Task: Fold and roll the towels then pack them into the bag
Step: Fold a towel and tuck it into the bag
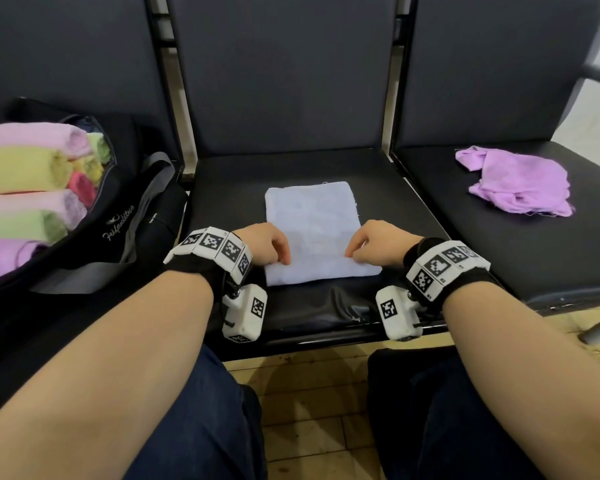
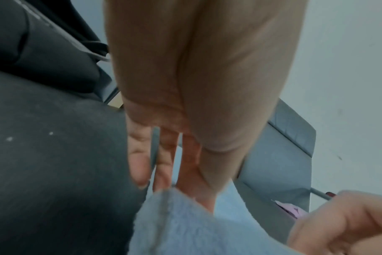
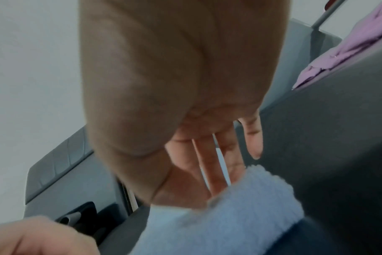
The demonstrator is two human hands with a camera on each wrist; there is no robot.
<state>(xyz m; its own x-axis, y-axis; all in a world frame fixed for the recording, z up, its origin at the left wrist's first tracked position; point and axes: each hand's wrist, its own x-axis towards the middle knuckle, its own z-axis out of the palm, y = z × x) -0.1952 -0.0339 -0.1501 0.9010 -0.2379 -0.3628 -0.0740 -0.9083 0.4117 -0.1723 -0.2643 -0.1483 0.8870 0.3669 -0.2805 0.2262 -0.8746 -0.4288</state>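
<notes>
A row of dark padded seats (image 1: 291, 168) fills the head view, with three seat pads side by side. On the left seat lies an open black bag (image 1: 125, 202), its strap draped over the front. Inside it, rolled towels (image 1: 25, 174) are stacked in rows: pink, yellow, green, red and purple ones, their spiral ends facing the middle seat.

On the middle seat a pale blue towel (image 1: 312, 230) lies flat, folded into a long rectangle that runs away from the person. On the right seat, well apart from it, a purple towel (image 1: 516, 181) sits crumpled and unfolded.

The left hand (image 1: 267, 244) rests on the near left corner of the blue towel and the right hand (image 1: 378, 244) on the near right corner. From the head view both hands have fingers curled down onto the cloth. The wrist views show the near edge of the blue towel lifted up against the fingers (image 2: 164, 163) of each hand, so each hand pinches its corner of that edge. Each wrist carries a black band with white marker blocks (image 1: 219, 244).
</notes>
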